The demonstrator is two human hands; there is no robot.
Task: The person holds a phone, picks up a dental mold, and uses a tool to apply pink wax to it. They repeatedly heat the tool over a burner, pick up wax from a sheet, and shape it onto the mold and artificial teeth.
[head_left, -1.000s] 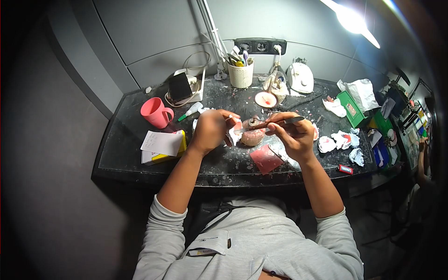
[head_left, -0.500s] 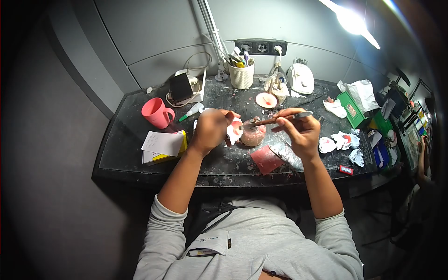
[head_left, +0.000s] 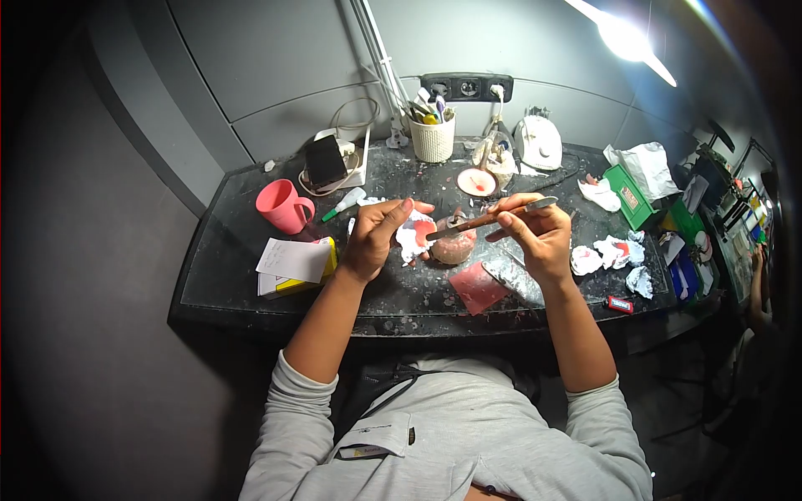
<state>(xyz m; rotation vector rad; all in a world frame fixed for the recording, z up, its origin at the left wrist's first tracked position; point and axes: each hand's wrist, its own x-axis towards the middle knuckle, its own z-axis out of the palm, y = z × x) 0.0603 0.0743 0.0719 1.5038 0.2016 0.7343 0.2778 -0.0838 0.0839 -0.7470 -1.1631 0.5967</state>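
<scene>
My left hand (head_left: 373, 238) is closed around a white, rough-edged dental cast (head_left: 408, 243) with pink wax on it; its far side is hidden. Between the thumb and fingers of my right hand (head_left: 539, 234) is a wax knife (head_left: 478, 224) with a brown handle. Its tip points left and reaches the pink patch; whether it touches cannot be made out. Just behind the tool stands a round, pink-speckled spirit burner (head_left: 454, 249) with a metal top. On the table below lies a pink wax sheet (head_left: 476, 288), beside a clear plastic wrapper (head_left: 515, 280).
A pink mug (head_left: 284, 206) and a paper note (head_left: 292, 259) on a yellow box are at left. Behind stand a white tool cup (head_left: 433, 139) and a small pink-stained dish (head_left: 476, 181). Crumpled tissues (head_left: 618, 250), a red lighter (head_left: 619, 304) and a green box (head_left: 628, 199) are at right.
My left hand has turned slightly, so its thumb now shows more clearly along the cast. The wax knife's tip has shifted a little left and down, toward the pink patch.
</scene>
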